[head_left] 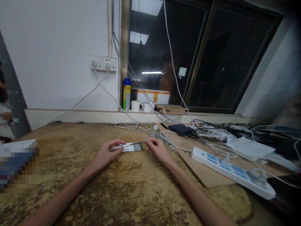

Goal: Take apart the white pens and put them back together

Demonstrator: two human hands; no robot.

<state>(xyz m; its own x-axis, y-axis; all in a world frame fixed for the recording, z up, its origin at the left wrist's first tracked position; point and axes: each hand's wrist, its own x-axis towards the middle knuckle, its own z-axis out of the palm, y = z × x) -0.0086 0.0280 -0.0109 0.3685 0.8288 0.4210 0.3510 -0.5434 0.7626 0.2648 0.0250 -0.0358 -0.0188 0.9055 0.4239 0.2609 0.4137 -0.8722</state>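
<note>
My left hand [108, 152] is closed around a pale pen barrel [115, 147], with thumb and fingers pinching it near the middle of the table. From the barrel's right end a thin dark pen refill [137, 143] reaches across to my right hand [158, 150]. The fingertips of that hand are pinched at the refill's far end. A small greyish piece [147, 147], too small to name, shows under the right fingers. Directly below the refill, several grey-and-white pens [133, 147] lie side by side on the worn table [122, 188], their dark tips toward the right.
Behind my right hand lies a crumpled clear plastic bag [155, 135]. A brown board [207, 175] at the right carries a white power strip [230, 171] and tangled cables. A white mug [135, 105] and a spray can [127, 94] stand on the sill.
</note>
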